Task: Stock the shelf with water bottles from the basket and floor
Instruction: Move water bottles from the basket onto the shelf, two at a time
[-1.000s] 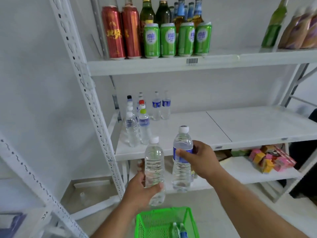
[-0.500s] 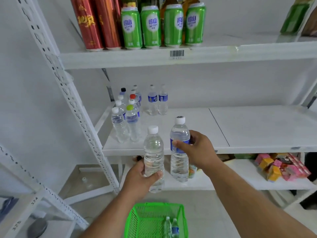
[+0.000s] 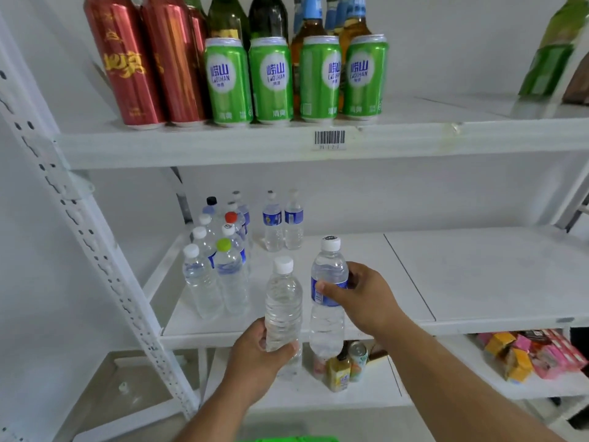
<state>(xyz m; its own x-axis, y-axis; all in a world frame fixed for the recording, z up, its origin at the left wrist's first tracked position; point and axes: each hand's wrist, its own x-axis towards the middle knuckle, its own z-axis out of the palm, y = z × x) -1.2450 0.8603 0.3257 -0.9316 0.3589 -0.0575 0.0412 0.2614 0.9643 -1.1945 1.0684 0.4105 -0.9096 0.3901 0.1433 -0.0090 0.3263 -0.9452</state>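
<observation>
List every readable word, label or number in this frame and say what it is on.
"LAOSHAN", under large Chinese characters: four green aluminium cans.
Gold Chinese characters: tall red cans.
Barcode label on the white shelf edge: digits too blurred.
Blue labels on clear plastic water bottles: unreadable.

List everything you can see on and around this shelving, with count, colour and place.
Red cans: at least two, red with gold print, top shelf left.
Green cans: four, green and white, top shelf front row.
Glass bottles: several, green and amber, behind the cans; count unclear.
Barcode label: one, black on white, top shelf edge.
Standing water bottles: about ten, clear, mixed caps, middle shelf left and back.
Small drinks: a few, yellow and pale, bottom shelf.
Boxes: a heap, pink and orange, bottom shelf right.
Basket: one, green, bottom edge of view.
Plain bottle: one, clear, white cap, held by left hand.
Blue-label bottle: one, held by right hand.
</observation>
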